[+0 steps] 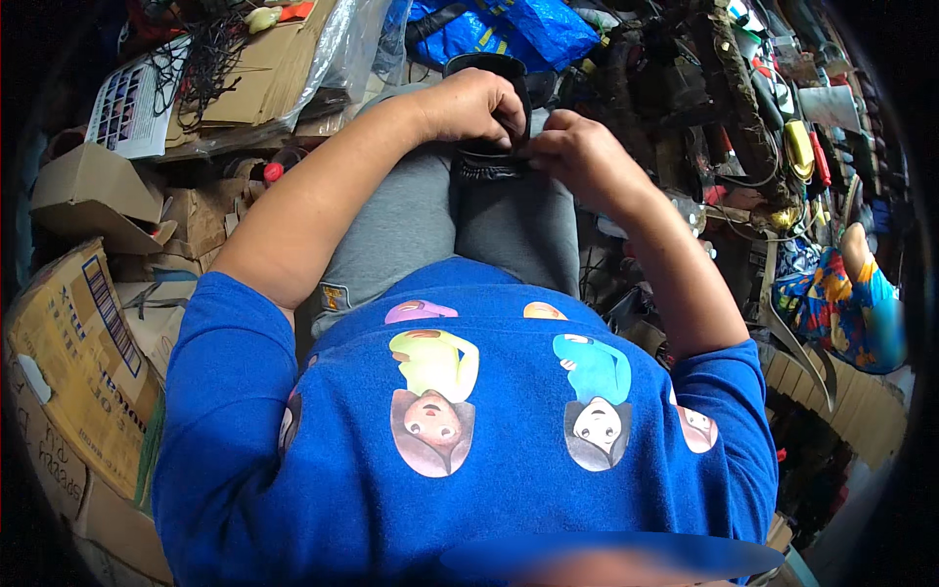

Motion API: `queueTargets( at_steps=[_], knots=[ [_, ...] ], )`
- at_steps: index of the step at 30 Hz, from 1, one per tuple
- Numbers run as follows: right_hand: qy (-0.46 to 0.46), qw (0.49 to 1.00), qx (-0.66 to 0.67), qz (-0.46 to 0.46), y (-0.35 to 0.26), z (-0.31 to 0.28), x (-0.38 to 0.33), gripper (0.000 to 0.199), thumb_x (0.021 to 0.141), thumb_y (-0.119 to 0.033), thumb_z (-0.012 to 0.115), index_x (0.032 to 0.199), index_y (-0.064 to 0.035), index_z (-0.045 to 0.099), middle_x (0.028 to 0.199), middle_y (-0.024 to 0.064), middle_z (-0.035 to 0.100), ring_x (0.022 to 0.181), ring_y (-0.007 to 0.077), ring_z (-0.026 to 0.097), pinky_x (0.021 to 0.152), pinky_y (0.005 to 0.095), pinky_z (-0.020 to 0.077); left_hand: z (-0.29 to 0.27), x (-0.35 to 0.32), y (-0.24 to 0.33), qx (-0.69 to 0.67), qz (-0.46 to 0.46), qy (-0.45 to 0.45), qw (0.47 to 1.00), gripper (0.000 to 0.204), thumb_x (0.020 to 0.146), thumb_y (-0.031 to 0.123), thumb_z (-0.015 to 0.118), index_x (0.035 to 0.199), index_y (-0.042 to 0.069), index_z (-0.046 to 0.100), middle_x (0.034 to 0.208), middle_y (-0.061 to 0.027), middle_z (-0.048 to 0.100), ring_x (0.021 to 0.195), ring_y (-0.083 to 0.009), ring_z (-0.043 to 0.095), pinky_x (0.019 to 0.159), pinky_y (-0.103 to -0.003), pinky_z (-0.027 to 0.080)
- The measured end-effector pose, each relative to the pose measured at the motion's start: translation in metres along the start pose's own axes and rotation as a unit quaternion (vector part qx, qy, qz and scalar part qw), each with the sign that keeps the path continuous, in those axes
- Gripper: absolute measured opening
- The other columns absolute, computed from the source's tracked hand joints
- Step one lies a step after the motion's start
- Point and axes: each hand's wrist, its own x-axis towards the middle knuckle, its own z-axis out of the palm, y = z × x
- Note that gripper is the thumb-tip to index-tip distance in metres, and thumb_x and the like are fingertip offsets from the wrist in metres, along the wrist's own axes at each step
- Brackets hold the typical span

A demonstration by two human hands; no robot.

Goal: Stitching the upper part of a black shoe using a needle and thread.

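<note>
From where I stand, the black piece (489,169) sits over the person's knees, its curved upper rim standing open and its near end gathered into ridges. It looks light and fairly soft, though the rim seems stiff enough to hold its curve; the smooth surface might slide on cloth. I'd take hold of it by the rim, and go easy on the gathered end. The left hand (477,108) reaches over it, fingers curled in and closed on its edge. The right hand (589,158) meets it from the other side, fingertips bunched at its border; I can't tell whether they grip it. Beneath are grey trousers (391,215), then a blue shirt (518,401). Beyond the knees lies a blue plastic bag (509,34), with flat cardboard (269,83) to the left and a yellow-handled tool (800,147) among the clutter to the right.
</note>
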Motion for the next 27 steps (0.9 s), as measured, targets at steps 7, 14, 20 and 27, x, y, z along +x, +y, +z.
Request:
queueTargets(
  at_steps=[7, 14, 20, 27],
  knots=[
    [0.023, 0.990, 0.117, 0.071, 0.011, 0.015, -0.001, 0.015, 0.077, -0.015, 0.069, 0.091, -0.0097, 0.071, 0.083, 0.0133, 0.063, 0.079, 0.0271, 0.062, 0.073, 0.0356, 0.0496, 0.020, -0.020, 0.012, 0.168, 0.059, 0.305, 0.936, 0.033, 0.069, 0.011, 0.074, 0.097, 0.006, 0.059, 0.087, -0.0116, 0.060, 0.089, -0.0315, 0.059, 0.083, -0.038, 0.047],
    [0.074, 0.698, 0.712, -0.005, 0.077, -0.006, -0.071, 0.018, 0.087, -0.024, 0.061, 0.099, -0.0100, 0.062, 0.088, 0.0027, 0.063, 0.078, 0.0150, 0.058, 0.081, 0.0371, 0.0464, 0.002, -0.110, 0.044, 0.146, -0.141, 0.080, 0.976, 0.022, 0.083, 0.016, 0.062, 0.100, 0.003, 0.063, 0.099, -0.0171, 0.063, 0.094, -0.0309, 0.061, 0.081, -0.038, 0.047],
    [0.045, 0.844, 0.471, 0.252, 0.088, -0.022, -0.087, 0.026, 0.088, -0.026, 0.059, 0.110, -0.0115, 0.065, 0.083, -0.0039, 0.058, 0.072, 0.0093, 0.050, 0.079, 0.0299, 0.0444, -0.015, -0.097, 0.029, 0.050, -0.115, 0.220, 0.967, 0.028, 0.091, 0.027, 0.054, 0.092, 0.001, 0.064, 0.083, -0.0123, 0.063, 0.083, -0.0259, 0.061, 0.081, -0.034, 0.046],
    [0.054, 0.980, 0.007, 0.191, 0.068, 0.045, -0.064, 0.039, 0.087, -0.035, 0.058, 0.071, 0.0007, 0.059, 0.068, 0.0208, 0.057, 0.063, 0.0365, 0.056, 0.060, 0.0404, 0.0447, 0.027, -0.056, 0.048, -0.622, 0.024, 0.296, 0.724, 0.040, 0.097, 0.036, 0.043, 0.066, 0.010, 0.045, 0.060, -0.0029, 0.041, 0.062, -0.0183, 0.046, 0.076, -0.034, 0.041]
  ],
)
